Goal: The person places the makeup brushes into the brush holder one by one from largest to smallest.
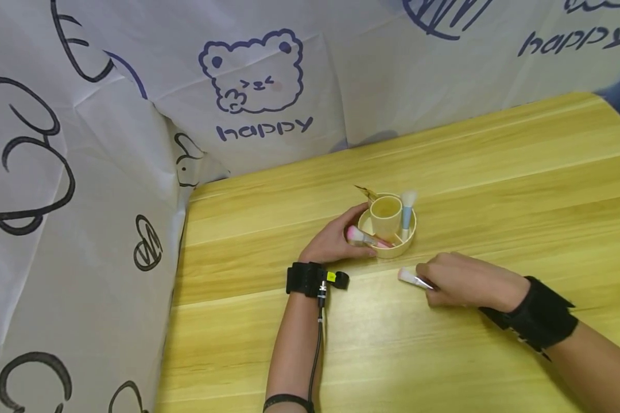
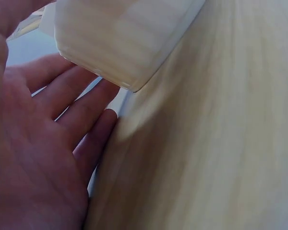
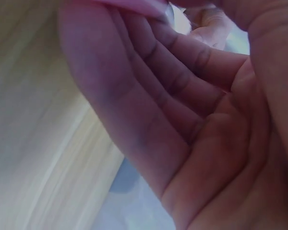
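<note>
A round cream organizer (image 1: 395, 250) with a raised central cup (image 1: 386, 208) stands on the table. My left hand (image 1: 333, 238) holds its left side, thumb in front and fingers behind; the left wrist view shows fingers against its wall (image 2: 115, 43). A pink-tipped makeup brush (image 1: 360, 236) leans over the near-left rim. In the right compartment stands a blue-handled brush (image 1: 407, 213), bristles up. A gold-coloured item (image 1: 365, 193) pokes out at the back. To the organizer's lower right, my right hand (image 1: 465, 281) grips another makeup brush (image 1: 414, 279), bristles pointing left; its pink handle (image 3: 141, 5) shows between the fingers.
The wood-grain table (image 1: 268, 321) extends around both hands. White cloth (image 1: 268, 155) with cartoon drawings hangs along the table's back and left edges. A black cable (image 1: 317, 338) runs down the left forearm from the wrist strap (image 1: 305, 279).
</note>
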{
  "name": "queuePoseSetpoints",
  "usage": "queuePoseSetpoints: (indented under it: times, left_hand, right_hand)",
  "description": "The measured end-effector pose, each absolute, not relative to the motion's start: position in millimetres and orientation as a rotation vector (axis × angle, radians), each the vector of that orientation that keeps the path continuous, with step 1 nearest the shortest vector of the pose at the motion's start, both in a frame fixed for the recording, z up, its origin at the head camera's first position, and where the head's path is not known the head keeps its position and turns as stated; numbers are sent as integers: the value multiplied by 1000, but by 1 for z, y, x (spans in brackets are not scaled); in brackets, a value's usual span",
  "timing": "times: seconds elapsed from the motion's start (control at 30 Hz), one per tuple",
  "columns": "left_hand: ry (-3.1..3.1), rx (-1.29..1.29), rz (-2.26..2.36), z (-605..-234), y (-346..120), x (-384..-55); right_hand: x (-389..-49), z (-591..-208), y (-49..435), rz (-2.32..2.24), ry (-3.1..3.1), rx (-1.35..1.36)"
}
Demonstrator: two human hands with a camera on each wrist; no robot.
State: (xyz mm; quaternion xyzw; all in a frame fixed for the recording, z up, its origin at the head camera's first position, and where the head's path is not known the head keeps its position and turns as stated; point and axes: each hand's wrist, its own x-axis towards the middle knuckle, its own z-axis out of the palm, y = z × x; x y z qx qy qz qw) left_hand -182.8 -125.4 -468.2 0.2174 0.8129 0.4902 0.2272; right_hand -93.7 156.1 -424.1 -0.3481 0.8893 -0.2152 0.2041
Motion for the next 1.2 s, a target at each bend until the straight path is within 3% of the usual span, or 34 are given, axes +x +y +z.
queuePoseSetpoints:
  times: [1.2]
  left_hand:
    - [2274,627,1361,-472,-126,-185]
  right_hand:
    - [-114,-393,120,-817,2679,-1263]
